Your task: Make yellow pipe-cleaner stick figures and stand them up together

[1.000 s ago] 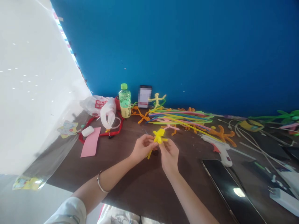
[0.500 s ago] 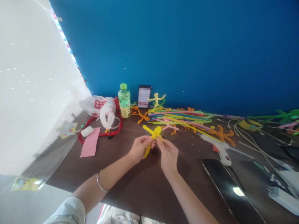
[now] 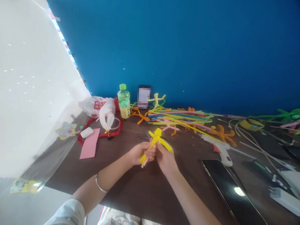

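Note:
Both hands work over the dark wooden table (image 3: 131,184). My left hand (image 3: 140,153) is closed around the lower stem of a yellow pipe-cleaner figure (image 3: 156,140), whose twisted top sticks up between the hands. My right hand (image 3: 165,157) pinches the same figure from the right, just below a yellow arm that slants down to the right. A silver bangle (image 3: 99,185) sits on my left wrist.
A bundle of coloured pipe cleaners (image 3: 180,118) and orange figures (image 3: 221,133) lie behind the hands. A green-capped bottle (image 3: 124,101), white plastic bag (image 3: 100,107), pink paper (image 3: 89,146), white glue gun (image 3: 220,148) and dark tablet (image 3: 232,190) surround them. A blue wall stands behind.
The hands have drawn slightly nearer to me and turned the yellow figure: its arm now slants down right, and my left hand grips lower on the stem.

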Motion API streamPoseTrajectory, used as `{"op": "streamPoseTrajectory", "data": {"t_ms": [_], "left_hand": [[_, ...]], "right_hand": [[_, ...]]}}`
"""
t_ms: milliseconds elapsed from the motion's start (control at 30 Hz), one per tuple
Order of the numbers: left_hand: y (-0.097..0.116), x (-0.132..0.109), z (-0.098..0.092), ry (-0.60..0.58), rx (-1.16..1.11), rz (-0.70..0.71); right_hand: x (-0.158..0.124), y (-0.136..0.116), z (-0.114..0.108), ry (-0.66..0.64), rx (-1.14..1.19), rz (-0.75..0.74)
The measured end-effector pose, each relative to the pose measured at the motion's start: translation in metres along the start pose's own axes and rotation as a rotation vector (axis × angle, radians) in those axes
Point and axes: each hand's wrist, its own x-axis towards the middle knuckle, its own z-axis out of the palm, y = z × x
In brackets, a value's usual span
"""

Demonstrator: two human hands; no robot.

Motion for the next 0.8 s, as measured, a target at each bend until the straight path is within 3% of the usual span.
{"op": "streamPoseTrajectory", "data": {"t_ms": [200, 300, 600, 800], "left_hand": [[-0.008, 0.011, -0.002, 0.309, 0.454, 0.450], [-0.010, 0.011, 0.000, 0.380, 0.556, 0.566], [-0.010, 0.013, -0.001, 0.398, 0.419, 0.573], [-0.010, 0.012, -0.004, 0.343, 0.274, 0.468]], "right_hand": [[0.002, 0.002, -0.009, 0.229, -0.371, -0.263], [0.001, 0.001, -0.009, 0.258, -0.536, -0.345], [0.000, 0.002, -0.007, 0.241, -0.410, -0.290], [-0.001, 0.005, -0.006, 0.299, -0.347, -0.241]]}}
